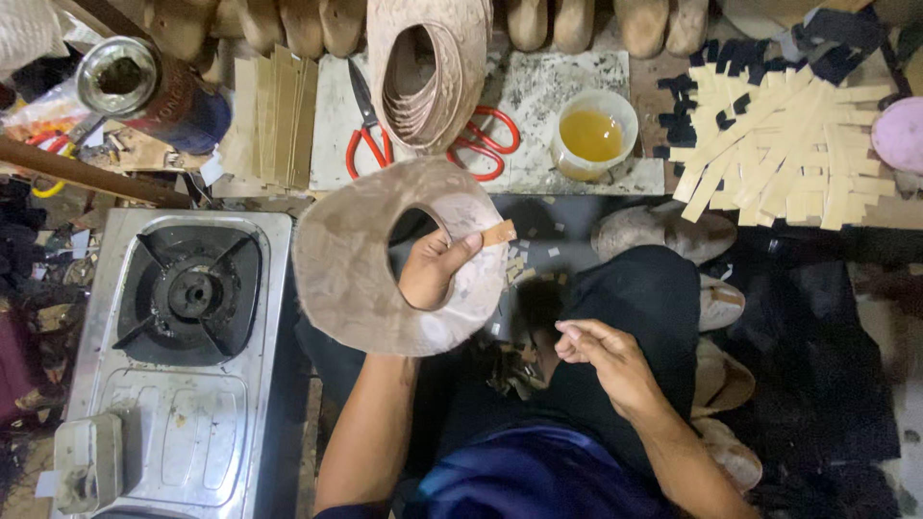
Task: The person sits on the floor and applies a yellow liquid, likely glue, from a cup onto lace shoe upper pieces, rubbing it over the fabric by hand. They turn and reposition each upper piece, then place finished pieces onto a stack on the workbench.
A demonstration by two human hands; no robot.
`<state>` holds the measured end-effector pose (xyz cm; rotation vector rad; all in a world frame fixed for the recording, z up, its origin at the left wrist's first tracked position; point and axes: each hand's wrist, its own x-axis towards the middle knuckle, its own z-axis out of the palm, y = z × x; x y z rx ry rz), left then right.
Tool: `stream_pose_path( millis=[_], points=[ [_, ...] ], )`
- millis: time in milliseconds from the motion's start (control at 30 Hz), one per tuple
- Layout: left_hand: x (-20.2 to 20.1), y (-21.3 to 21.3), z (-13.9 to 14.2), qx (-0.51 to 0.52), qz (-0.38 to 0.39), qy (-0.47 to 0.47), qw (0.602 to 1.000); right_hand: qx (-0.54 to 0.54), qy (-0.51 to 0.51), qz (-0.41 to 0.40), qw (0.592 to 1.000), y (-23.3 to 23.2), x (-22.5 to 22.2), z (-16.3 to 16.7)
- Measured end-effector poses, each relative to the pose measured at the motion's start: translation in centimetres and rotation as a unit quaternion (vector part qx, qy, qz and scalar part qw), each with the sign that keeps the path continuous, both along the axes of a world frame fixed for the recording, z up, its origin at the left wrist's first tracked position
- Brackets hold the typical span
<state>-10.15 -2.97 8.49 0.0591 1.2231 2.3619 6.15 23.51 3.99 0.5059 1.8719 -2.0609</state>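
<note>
Left hand [435,269] grip through curved leather piece [365,269], thumb on top

A small shoemaking workshop is shown. Wooden shoe lasts [288,24] are lined up along the far edge, and red-handled scissors [367,130] are laid on a stained cutting slab [567,82]. A cup of yellow glue [592,135] is set beside a heap of cut tan strips [784,149]. A single-burner gas stove [187,288] is placed near, and offcuts are scattered on the floor [817,384].
</note>
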Motion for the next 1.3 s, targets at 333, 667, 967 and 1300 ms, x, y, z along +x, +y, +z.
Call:
stream_pose_path(
  millis=[333, 667, 967, 1300],
  points=[
    [0.6, 1.0, 0.8, 0.025, 0.016, -0.067, 0.997, 0.055, 0.055, -0.007, 0.997, 2.3, -1.4, 2.3],
    [-1.5, 2.0, 4.3, 0.022, 0.005, -0.115, 0.993, 0.505, 0.369, 0.056, 0.778, 5.1, -14.8, 13.9],
    [-1.8, 2.4, 7.2, -0.035, -0.011, -0.143, 0.989, 0.632, 0.265, 0.258, 0.681, 3.7, -23.8, 15.8],
    [-0.8, 3.2, 9.1, -0.039, -0.047, -0.110, 0.992, 0.521, 0.330, 0.186, 0.765, 5.9, -20.8, 15.0]
  ],
)
